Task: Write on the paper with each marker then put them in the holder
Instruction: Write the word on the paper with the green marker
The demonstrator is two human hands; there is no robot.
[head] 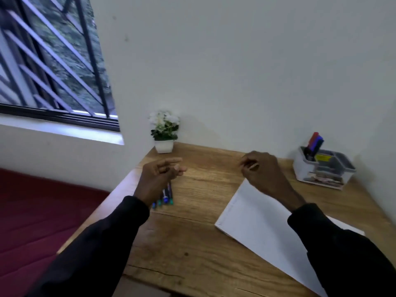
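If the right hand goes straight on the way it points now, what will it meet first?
Probably the wall: the right hand points away and left over bare table, passing right of the plant. Depth is unclear.

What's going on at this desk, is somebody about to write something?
A person is at a wooden desk with both hands above it, and neither appears to hold anything. The left hand hovers over a few loose markers lying on the desk. The right hand is above the far end of the paper, which looks blank. The holder at the back right already has red and blue markers standing in it.
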